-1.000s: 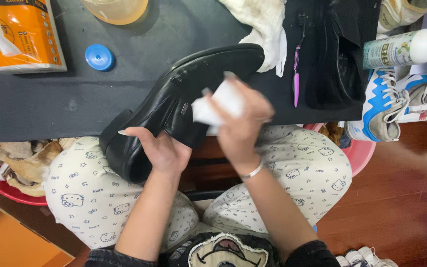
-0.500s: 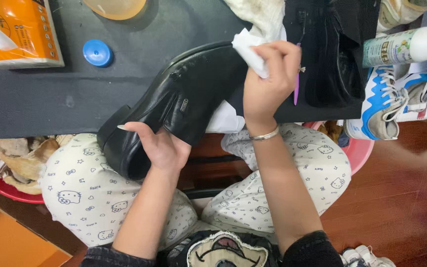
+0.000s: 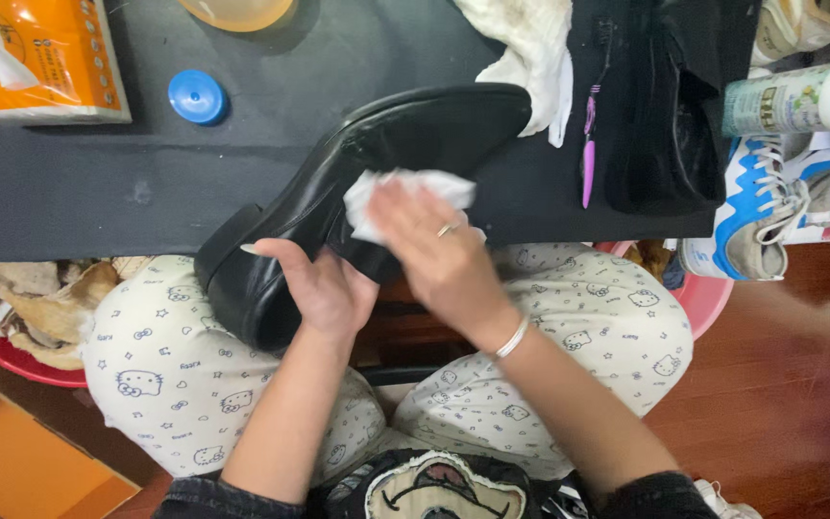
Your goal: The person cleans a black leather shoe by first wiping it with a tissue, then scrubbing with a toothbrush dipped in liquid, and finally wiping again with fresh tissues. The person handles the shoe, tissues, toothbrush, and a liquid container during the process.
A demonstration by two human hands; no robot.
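Head view showed a black leather shoe (image 3: 377,163) lying slantwise across the near edge of a dark table (image 3: 98,202), its toe up on the tabletop and its heel hanging over the person's lap. The left hand (image 3: 324,288) cupped the heel end, fingers curled around the shoe's side. The right hand (image 3: 434,255), ring on one finger, pressed a white wipe (image 3: 386,197) flat against the middle of the shoe, fingers spread over it. On the table lay a blue cap (image 3: 197,96), an orange packet (image 3: 36,58), a white cloth (image 3: 530,58), a purple toothbrush (image 3: 588,144) and a second black shoe (image 3: 674,115). A sneaker (image 3: 770,216) sat to the right, beside a red basin (image 3: 703,298)
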